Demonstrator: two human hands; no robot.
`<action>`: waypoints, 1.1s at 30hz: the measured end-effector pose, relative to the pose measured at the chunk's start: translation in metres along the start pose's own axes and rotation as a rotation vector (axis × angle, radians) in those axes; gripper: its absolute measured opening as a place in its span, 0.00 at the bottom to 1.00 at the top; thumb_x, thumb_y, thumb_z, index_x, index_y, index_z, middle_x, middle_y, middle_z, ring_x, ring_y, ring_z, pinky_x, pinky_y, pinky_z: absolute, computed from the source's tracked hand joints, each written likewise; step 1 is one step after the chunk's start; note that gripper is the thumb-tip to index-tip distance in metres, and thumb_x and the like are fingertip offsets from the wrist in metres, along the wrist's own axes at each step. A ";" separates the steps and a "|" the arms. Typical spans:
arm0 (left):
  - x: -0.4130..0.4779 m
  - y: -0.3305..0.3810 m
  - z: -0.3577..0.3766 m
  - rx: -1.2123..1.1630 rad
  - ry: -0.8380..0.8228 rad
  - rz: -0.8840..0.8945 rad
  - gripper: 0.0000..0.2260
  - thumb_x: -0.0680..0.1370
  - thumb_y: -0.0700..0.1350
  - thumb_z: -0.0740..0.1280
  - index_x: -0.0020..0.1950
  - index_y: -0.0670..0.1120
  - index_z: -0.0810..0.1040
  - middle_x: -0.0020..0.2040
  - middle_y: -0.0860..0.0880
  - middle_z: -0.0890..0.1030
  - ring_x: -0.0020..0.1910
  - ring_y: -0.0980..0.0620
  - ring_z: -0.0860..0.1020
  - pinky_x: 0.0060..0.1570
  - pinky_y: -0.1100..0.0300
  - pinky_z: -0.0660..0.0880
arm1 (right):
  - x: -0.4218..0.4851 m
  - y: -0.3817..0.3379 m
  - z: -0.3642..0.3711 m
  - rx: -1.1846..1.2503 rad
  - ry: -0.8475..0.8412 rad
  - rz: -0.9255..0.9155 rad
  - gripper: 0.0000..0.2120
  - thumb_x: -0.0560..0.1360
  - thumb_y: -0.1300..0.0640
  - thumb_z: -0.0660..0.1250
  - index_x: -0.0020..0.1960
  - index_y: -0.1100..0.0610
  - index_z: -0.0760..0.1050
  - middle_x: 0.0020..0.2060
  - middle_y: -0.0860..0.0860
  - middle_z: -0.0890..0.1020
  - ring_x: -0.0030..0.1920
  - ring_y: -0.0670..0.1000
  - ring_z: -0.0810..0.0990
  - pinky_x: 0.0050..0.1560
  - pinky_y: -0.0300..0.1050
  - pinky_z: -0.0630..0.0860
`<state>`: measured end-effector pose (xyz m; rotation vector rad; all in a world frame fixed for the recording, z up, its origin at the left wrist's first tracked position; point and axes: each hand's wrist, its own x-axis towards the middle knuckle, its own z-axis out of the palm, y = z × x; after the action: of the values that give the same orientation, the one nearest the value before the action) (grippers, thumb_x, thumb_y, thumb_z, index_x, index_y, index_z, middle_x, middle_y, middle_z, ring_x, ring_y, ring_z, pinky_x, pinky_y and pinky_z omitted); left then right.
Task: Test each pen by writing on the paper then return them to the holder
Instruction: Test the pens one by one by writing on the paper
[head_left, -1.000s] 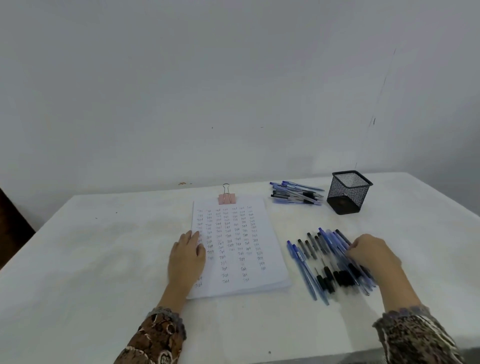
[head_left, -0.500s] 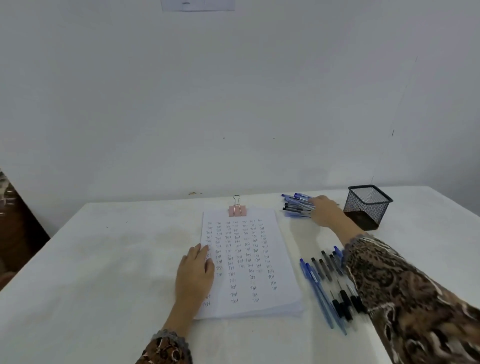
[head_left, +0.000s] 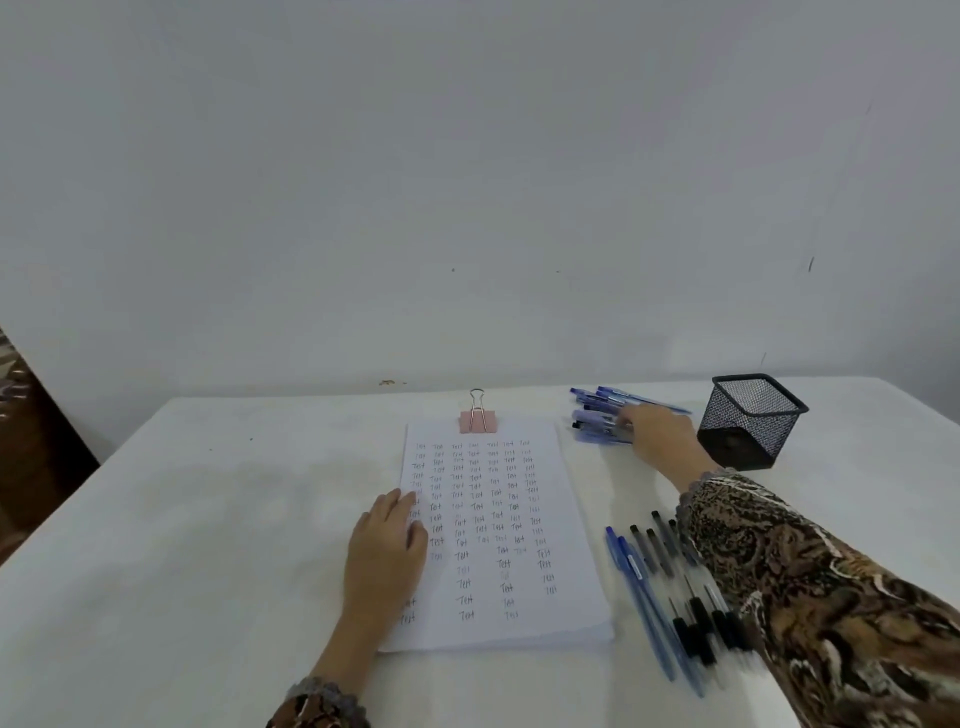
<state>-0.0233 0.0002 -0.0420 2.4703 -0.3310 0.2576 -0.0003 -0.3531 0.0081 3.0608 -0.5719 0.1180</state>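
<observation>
A person reaches for a pile of pens beside a black mesh pen holder.

The pen holder (head_left: 748, 426) stands upright near the table's far edge, and through the mesh only its dark bottom shows. Just left of it, the right hand (head_left: 660, 436) lies on the far pile of pens (head_left: 597, 415); I cannot tell if it grips one. The left hand (head_left: 387, 551) lies flat on the left edge of the paper stack (head_left: 498, 535), which has a pink binder clip (head_left: 478, 420) at the top. A row of blue and black pens (head_left: 649, 571) lies just right of the paper, partly under the sleeve (head_left: 810, 587). The white table (head_left: 182, 545) is wide on the left.
</observation>
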 end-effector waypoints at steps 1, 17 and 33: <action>0.000 0.000 0.000 0.001 -0.002 0.001 0.26 0.72 0.50 0.51 0.64 0.40 0.74 0.65 0.44 0.74 0.66 0.47 0.70 0.66 0.58 0.62 | 0.000 0.001 0.000 -0.011 0.000 0.000 0.14 0.78 0.61 0.55 0.58 0.48 0.73 0.59 0.50 0.77 0.60 0.53 0.75 0.57 0.48 0.69; -0.001 0.001 0.000 -0.007 0.000 0.011 0.26 0.74 0.51 0.49 0.68 0.42 0.70 0.69 0.45 0.70 0.67 0.48 0.67 0.68 0.58 0.59 | -0.071 -0.082 -0.065 0.577 0.267 -0.322 0.09 0.80 0.52 0.57 0.57 0.51 0.73 0.32 0.46 0.73 0.33 0.49 0.72 0.30 0.39 0.62; -0.006 0.002 -0.001 0.053 -0.116 0.466 0.17 0.78 0.55 0.54 0.57 0.49 0.77 0.47 0.55 0.80 0.47 0.58 0.73 0.48 0.66 0.63 | -0.130 -0.140 0.021 0.187 0.516 -0.642 0.17 0.73 0.47 0.57 0.30 0.52 0.73 0.22 0.46 0.72 0.18 0.47 0.68 0.21 0.34 0.55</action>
<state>-0.0294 0.0004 -0.0416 2.4353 -0.9619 0.3166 -0.0692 -0.1769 -0.0246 3.0059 0.4621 0.9323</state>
